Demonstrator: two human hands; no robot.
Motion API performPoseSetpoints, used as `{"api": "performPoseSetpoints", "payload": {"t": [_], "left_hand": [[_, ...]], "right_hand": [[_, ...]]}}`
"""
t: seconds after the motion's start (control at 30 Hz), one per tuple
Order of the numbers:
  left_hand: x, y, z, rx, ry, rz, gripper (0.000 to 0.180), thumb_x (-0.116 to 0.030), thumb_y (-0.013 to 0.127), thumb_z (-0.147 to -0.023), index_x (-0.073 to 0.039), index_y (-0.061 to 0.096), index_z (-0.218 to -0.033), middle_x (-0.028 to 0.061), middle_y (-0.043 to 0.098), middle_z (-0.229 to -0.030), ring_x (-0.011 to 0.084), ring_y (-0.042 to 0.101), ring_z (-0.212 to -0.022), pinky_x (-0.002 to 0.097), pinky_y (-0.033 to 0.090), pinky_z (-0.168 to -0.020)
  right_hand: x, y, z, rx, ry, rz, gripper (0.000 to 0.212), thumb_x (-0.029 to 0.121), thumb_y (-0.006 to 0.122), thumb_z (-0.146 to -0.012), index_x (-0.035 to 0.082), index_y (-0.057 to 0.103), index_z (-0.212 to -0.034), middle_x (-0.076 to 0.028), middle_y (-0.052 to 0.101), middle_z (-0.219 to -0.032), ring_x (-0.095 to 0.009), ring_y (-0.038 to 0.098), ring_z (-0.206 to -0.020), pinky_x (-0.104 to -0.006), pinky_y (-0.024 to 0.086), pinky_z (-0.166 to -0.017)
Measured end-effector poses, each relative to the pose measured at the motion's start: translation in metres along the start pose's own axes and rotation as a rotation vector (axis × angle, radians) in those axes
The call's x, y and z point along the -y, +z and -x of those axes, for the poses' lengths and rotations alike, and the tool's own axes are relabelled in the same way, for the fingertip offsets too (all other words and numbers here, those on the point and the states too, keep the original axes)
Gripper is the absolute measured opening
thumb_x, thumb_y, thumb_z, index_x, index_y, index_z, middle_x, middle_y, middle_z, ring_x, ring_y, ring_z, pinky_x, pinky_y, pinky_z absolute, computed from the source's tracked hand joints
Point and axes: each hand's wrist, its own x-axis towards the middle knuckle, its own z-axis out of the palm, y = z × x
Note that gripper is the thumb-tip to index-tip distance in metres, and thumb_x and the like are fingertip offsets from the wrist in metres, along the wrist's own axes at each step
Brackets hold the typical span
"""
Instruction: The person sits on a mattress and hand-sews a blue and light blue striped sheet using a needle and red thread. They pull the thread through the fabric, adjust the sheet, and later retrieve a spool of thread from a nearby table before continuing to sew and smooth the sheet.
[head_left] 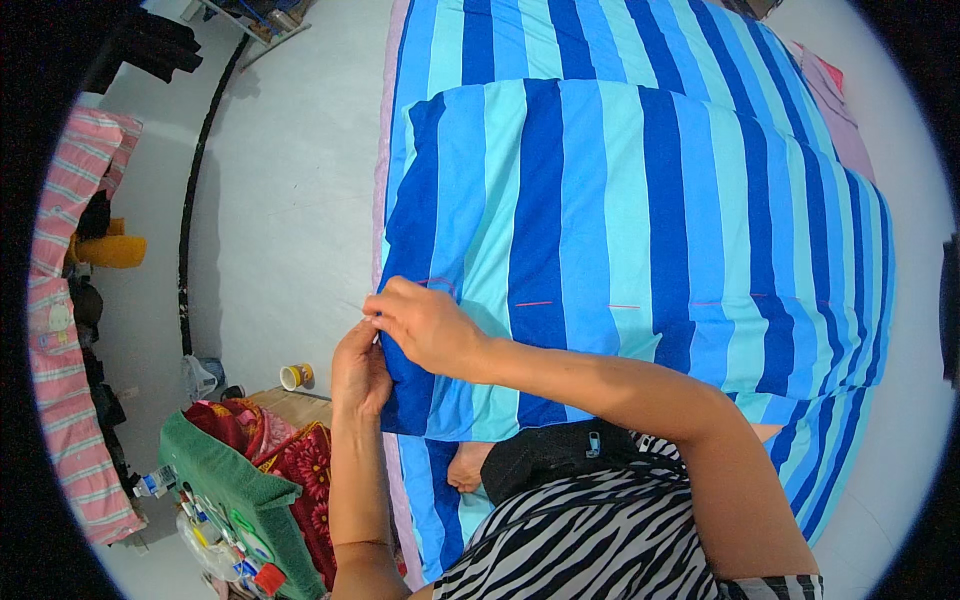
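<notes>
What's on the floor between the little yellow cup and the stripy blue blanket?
Nothing: in the head view, only bare grey floor lies between the yellow cup and the blue striped blanket.

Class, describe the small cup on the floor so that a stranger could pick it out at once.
Start at the big blue striped quilt and go left off its edge where the hands meet. On the pale floor below stands a small yellow cup, white inside, the only round open thing by the red flowered cloth.

Folded quilt (620, 230) lies on floor (290, 200), cup (294, 376) left.
</notes>
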Motion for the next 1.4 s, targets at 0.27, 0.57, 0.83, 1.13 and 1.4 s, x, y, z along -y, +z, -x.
{"api": "performPoseSetpoints", "payload": {"t": [0.27,0.57,0.83,1.13,1.4], "left_hand": [[0.007,-0.043,-0.018,-0.196,0.125,-0.017,0.021,-0.015,0.043,-0.092,0.004,0.053,-0.094,0.0129,0.055,-0.096,0.0225,0.050,-0.097,0.0348,0.041,-0.092],[0.024,-0.045,-0.022,-0.199,-0.029,-0.063,0.039,-0.026,0.028,-0.097,0.009,0.045,-0.107,0.0224,0.055,-0.107,0.0274,0.054,-0.098,0.0381,0.043,-0.090],[0.024,-0.027,-0.023,-0.254,0.075,-0.396,0.037,-0.015,0.068,-0.078,-0.006,0.041,-0.101,0.0121,0.059,-0.091,0.0178,0.057,-0.083,0.0292,0.046,-0.075],[0.014,-0.032,-0.030,-0.226,-0.018,-0.233,0.032,-0.003,0.066,-0.076,-0.010,0.042,-0.096,0.0106,0.059,-0.089,0.0189,0.058,-0.079,0.0317,0.049,-0.074],[0.004,-0.026,-0.010,0.098,-0.273,-0.230,0.048,-0.028,0.053,-0.088,0.006,0.044,-0.121,0.0167,0.048,-0.124,0.0272,0.049,-0.109,0.0405,0.037,-0.096]], "right_hand": [[-0.049,-0.064,-0.012,-0.505,0.724,-0.524,0.020,0.018,0.051,-0.089,-0.002,0.050,-0.093,-0.010,0.057,-0.079,-0.015,0.058,-0.059,-0.0271,0.047,-0.046],[-0.048,-0.097,-0.001,-0.492,0.870,-0.557,0.021,0.016,0.050,-0.090,-0.004,0.047,-0.099,-0.011,0.053,-0.089,-0.016,0.058,-0.072,-0.0268,0.050,-0.064],[-0.036,-0.103,0.001,-0.346,0.760,-0.523,0.018,0.014,0.051,-0.089,-0.003,0.049,-0.094,-0.010,0.057,-0.081,-0.016,0.059,-0.063,-0.0275,0.050,-0.057],[-0.044,-0.167,-0.023,-0.670,0.505,-0.596,0.016,0.013,0.056,-0.086,-0.002,0.052,-0.090,-0.009,0.058,-0.077,-0.016,0.058,-0.065,-0.0292,0.050,-0.063],[-0.044,-0.218,-0.004,-0.331,0.510,-0.671,0.018,0.011,0.059,-0.082,-0.002,0.055,-0.095,-0.012,0.062,-0.081,-0.019,0.062,-0.067,-0.0334,0.053,-0.060]]}}
